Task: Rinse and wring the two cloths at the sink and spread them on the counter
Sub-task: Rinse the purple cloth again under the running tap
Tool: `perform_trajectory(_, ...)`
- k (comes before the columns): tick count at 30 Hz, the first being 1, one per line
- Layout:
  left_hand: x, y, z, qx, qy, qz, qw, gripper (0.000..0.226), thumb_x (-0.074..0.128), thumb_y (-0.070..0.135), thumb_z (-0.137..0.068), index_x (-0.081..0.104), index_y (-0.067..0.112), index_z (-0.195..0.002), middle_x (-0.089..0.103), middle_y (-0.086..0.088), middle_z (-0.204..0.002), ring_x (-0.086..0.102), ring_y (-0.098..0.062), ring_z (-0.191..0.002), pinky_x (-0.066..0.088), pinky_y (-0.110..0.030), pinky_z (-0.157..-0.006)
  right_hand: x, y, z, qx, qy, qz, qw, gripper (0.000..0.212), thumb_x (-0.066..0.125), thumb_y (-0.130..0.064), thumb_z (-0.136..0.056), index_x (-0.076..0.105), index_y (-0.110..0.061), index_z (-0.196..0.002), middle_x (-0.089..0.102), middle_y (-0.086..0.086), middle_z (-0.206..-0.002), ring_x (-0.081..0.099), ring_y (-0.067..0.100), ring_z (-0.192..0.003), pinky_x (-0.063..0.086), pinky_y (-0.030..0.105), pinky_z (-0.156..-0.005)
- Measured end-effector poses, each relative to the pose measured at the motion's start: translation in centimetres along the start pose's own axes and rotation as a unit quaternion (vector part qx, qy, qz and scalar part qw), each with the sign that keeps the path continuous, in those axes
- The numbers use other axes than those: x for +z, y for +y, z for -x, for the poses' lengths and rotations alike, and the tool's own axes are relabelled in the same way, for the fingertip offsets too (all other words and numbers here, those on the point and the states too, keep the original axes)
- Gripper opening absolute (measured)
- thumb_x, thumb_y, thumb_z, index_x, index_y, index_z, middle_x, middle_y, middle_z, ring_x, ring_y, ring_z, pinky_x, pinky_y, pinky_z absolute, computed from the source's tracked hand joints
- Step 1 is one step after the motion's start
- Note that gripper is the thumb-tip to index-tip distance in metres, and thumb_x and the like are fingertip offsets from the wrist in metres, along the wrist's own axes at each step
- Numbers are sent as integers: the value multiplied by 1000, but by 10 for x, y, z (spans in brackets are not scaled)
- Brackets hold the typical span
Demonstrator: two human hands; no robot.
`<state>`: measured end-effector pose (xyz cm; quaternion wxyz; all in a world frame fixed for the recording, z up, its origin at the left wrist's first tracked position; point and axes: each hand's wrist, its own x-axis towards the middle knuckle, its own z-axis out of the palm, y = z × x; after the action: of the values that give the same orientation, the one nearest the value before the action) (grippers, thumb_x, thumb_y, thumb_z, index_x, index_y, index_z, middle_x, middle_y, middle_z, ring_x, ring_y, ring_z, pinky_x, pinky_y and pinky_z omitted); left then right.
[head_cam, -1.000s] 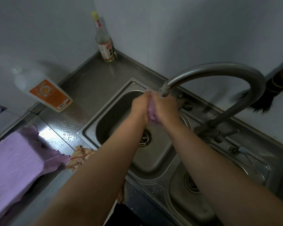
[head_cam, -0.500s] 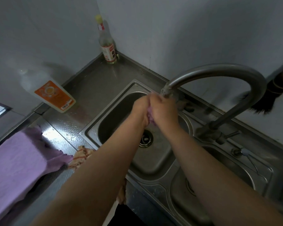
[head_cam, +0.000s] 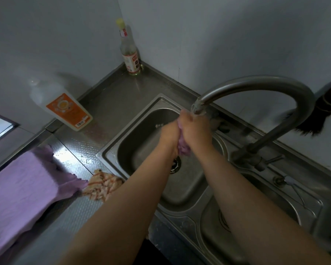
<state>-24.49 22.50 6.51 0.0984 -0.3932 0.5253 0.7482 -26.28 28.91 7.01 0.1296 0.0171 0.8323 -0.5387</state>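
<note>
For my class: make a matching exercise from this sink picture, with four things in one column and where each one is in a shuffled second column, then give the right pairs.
Things
1. bunched purple cloth
2. spread purple cloth
3. slim bottle with yellow cap
4. orange striped rag

Places
A. in the corner where the walls meet
B. crumpled at the sink's front left edge
C. gripped between both hands under the tap
D. flat on the counter at far left

Pairs: 1-C, 2-D, 3-A, 4-B

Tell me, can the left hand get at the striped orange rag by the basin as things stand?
Probably not yet: the left hand and right hand both grip the purple cloth under the faucet. The striped orange rag lies uncovered beside the left forearm.
</note>
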Motion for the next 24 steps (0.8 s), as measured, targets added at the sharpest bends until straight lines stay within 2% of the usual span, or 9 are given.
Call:
perform_trajectory(3, 12, -19, 3, 11, -39, 15, 999, 31, 54, 26, -97, 61, 8, -73, 62, -7, -57, 62, -18, -58, 52, -26, -58, -18, 10, -36, 37, 14, 39, 998, 22, 54, -18, -92, 68, -3, -84, 67, 9, -76, 65, 25, -74, 48, 30, -67)
perform_trajectory(5, 7, -17, 9, 18, -88, 15, 996, 27, 57, 27, -96, 63, 6, -79, 66, -8, -60, 63, -16, -55, 51, -22, -54, -23, 19, -47, 89, -17, 36, 995, 27, 51, -18, -94, 66, 4, -99, 67, 20, -94, 63, 34, -91, 47, 30, -75)
perform_trajectory(9, -26, 15, 9, -22, -198, 37, 979, 45, 61, 43, -85, 63, 1, -101, 70, -17, -87, 70, -27, -77, 59, -33, -74, -25, 34, -40, 163, -57, -14, 985, 55, 36, -46, -100, 60, -1, -120, 65, 20, -116, 61, 37, -108, 51, 28, -76)
perform_trajectory(12, -49, 34, -2, -20, -174, 43, 984, 32, 56, 32, -93, 65, 6, -77, 66, -11, -78, 66, -22, -68, 59, -31, -67, -32, 43, -33, 176, -138, -107, 969, 64, 33, -67, -92, 64, -16, -116, 70, 15, -110, 66, 36, -103, 52, 53, -92)
perform_trajectory(13, -56, 36, -5, -24, -162, 45, 985, 32, 54, 26, -95, 67, 7, -73, 67, -12, -80, 65, -22, -72, 57, -35, -75, -34, 46, -32, 161, -172, -123, 964, 59, 45, -68, -87, 65, -17, -110, 71, 16, -106, 67, 38, -97, 54, 54, -87)
perform_trajectory(15, -64, 40, -5, -34, -152, 51, 987, 22, 53, 19, -93, 67, 4, -85, 68, -16, -96, 65, -27, -88, 52, -42, -89, -38, 47, -28, 131, -243, -104, 955, 50, 71, -55, -75, 62, -15, -104, 69, 16, -98, 67, 31, -75, 58, 37, -60)
perform_trajectory(17, -70, 41, -6, -30, -146, 67, 987, 24, 49, 17, -95, 66, 2, -93, 69, -19, -101, 66, -29, -94, 54, -44, -86, -37, 46, -26, 117, -269, -83, 952, 35, 73, -31, -80, 58, -12, -106, 68, 11, -101, 67, 19, -70, 52, 26, -50)
perform_trajectory(20, -70, 44, -7, -14, -162, 123, 979, 53, 38, 18, -102, 76, 5, -67, 73, -16, -87, 71, -27, -83, 55, -43, -83, -41, 48, -27, 145, -230, -197, 942, 18, 63, -16, -90, 63, -8, -107, 70, 15, -107, 72, 21, -88, 60, 33, -73)
perform_trajectory(24, -63, 38, -10, -21, -148, 149, 977, 59, 33, 21, -105, 76, 2, -69, 73, -18, -84, 71, -28, -83, 54, -43, -87, -42, 47, -24, 196, -197, -373, 885, 36, 56, -29, -95, 63, -5, -121, 64, 19, -124, 59, 34, -119, 39, 49, -108)
